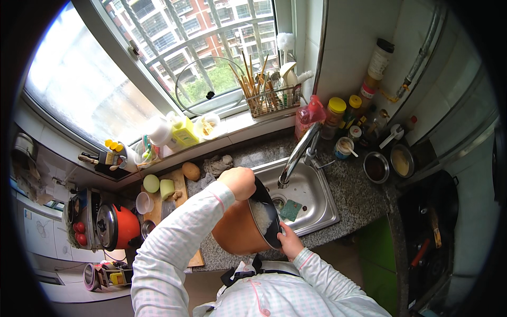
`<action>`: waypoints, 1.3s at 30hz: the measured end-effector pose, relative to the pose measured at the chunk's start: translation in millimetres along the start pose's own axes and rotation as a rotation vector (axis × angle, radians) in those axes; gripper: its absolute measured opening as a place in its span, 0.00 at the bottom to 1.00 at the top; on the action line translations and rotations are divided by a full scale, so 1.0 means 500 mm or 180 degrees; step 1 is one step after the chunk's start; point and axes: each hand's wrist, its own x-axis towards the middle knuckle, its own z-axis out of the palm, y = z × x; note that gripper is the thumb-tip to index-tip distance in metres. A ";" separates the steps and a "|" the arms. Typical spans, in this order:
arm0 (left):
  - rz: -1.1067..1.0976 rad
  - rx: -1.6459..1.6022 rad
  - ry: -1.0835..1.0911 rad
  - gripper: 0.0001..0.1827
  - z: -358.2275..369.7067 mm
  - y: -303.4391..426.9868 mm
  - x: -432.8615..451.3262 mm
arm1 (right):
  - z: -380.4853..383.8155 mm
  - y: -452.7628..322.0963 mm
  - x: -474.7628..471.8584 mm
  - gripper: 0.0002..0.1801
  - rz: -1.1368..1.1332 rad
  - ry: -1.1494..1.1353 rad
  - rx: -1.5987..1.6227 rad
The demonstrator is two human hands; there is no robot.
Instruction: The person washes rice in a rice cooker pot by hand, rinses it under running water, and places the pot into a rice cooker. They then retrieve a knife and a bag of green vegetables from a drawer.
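Observation:
A copper-coloured rice cooker inner pot (239, 230) is tilted towards the stainless steel sink (324, 198), with white rice (261, 217) lying against its dark inner wall. My left hand (239, 183) is closed on the far side of the pot's rim. My right hand (291, 241) grips the near side of the rim, thumb on the edge. Beyond the pot, the chrome faucet (300, 152) reaches over the basin. A green scouring pad (291, 210) lies in the sink beside the drain strainer (279, 202).
Left of the pot, a wooden cutting board (180, 188) holds cut vegetables, near a potato (191, 171) and an orange rice cooker (126, 226). A utensil basket (273, 101) stands on the windowsill. Bottles and jars (336, 115) crowd the back corner; a gas stove (429, 233) is at right.

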 end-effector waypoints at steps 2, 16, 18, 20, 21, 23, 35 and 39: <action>-0.0031 -0.0009 -0.0028 0.13 -0.003 0.002 -0.002 | 0.002 -0.011 -0.007 0.30 0.0014 -0.0020 -0.0073; 0.0012 0.0037 -0.0035 0.14 -0.004 0.008 -0.006 | 0.003 0.002 -0.005 0.30 -0.0054 0.0007 -0.0205; 0.0012 0.0053 -0.0054 0.14 -0.006 0.010 -0.007 | 0.001 -0.001 -0.009 0.30 0.0006 -0.0013 -0.0340; 0.0011 0.0079 -0.0086 0.13 -0.012 0.015 -0.009 | 0.000 0.002 -0.007 0.30 -0.0016 0.0002 -0.0358; 0.0018 0.0083 -0.0071 0.13 -0.012 0.017 -0.008 | -0.001 0.012 -0.001 0.30 -0.0068 0.0025 -0.0287; 0.0031 0.0092 -0.0040 0.13 -0.012 0.020 -0.006 | -0.005 0.036 0.014 0.30 -0.0174 0.0072 -0.0145; -0.0029 0.0071 -0.0163 0.15 -0.016 0.023 0.001 | 0.003 0.005 -0.007 0.30 -0.0008 0.0011 -0.0153; -0.0011 0.0087 -0.0168 0.15 -0.015 0.023 0.004 | 0.002 0.009 -0.002 0.30 -0.0023 0.0008 -0.0142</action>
